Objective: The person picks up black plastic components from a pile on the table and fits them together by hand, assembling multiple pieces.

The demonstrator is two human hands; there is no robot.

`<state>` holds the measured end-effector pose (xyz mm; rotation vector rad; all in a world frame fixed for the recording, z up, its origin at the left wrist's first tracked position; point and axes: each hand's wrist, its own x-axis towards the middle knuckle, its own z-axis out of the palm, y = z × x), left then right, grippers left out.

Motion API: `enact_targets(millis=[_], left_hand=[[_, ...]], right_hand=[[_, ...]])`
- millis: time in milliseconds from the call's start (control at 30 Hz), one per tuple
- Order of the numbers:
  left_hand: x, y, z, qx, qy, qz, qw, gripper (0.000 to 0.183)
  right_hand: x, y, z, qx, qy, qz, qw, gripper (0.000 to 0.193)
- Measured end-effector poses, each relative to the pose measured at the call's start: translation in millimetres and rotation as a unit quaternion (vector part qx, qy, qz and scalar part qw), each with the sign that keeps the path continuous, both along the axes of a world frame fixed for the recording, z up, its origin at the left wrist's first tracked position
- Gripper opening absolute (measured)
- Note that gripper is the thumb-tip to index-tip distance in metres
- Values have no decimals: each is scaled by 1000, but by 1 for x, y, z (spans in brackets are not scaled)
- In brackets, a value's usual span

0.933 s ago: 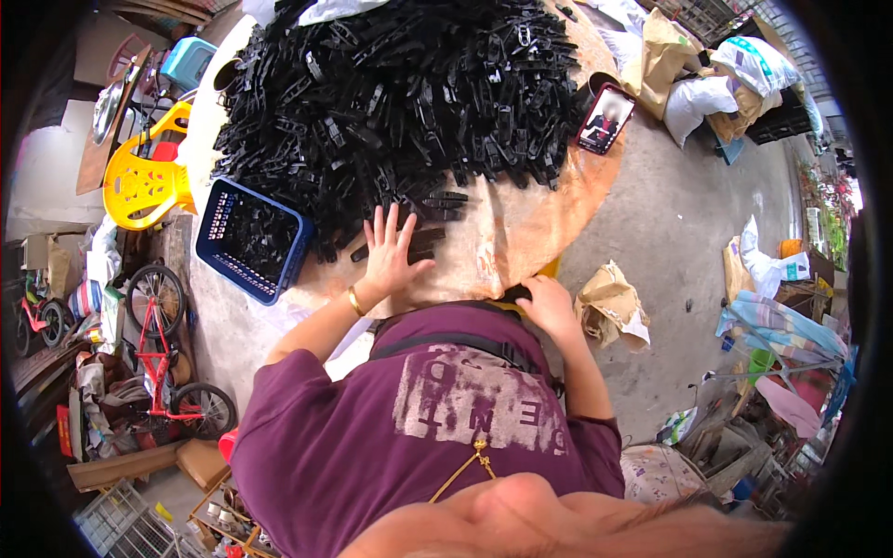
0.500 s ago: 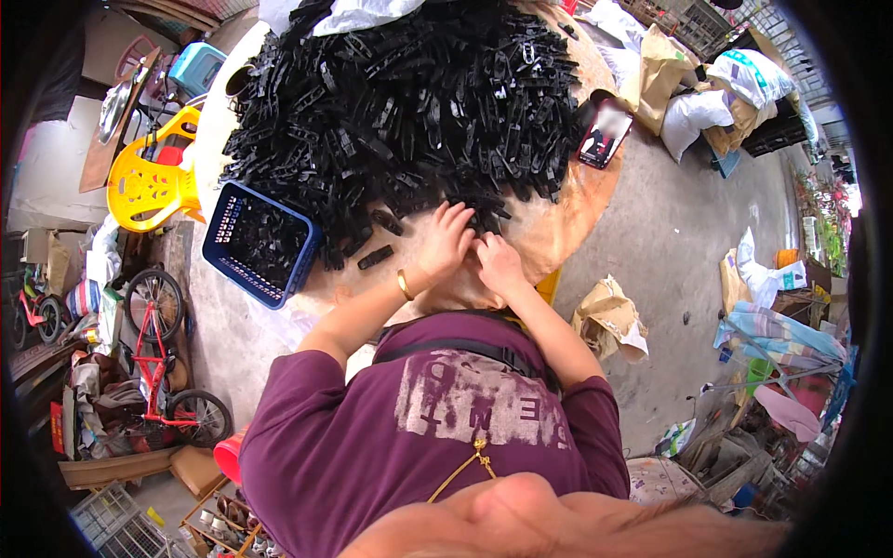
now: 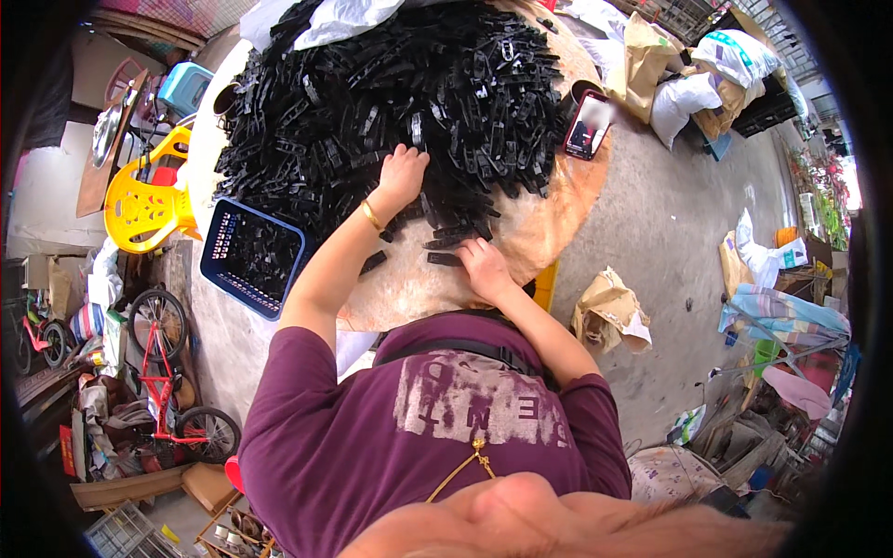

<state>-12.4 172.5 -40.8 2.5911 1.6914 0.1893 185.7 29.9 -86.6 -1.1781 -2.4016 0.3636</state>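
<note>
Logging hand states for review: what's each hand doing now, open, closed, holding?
Left hand: curled at the pile of black plastic pieces; grip cannot be told.
Right hand: at the few nearer black pieces; grip cannot be told.

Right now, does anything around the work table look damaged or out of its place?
Perhaps one thing: a crumpled brown paper sack lies alone on the concrete floor, right of the table. It looks misplaced because other sacks are grouped farther off. Nothing stands out in the heap of black plastic pieces.
</note>
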Motion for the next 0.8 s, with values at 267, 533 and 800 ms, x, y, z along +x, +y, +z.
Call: enact_targets(millis=[267, 533, 800], left_hand=[[-11, -3, -1, -141, -57, -34, 988, 22], [-2, -34, 4, -128, -159, -18, 979, 26], [4, -75, 36, -106, -346, 102, 926, 36]], right_hand=[[15, -14, 24, -126, 72, -97, 985, 25], [9, -9, 11, -55, -68, -48, 995, 31], [28, -9, 31, -407, 436, -130, 792, 43]])
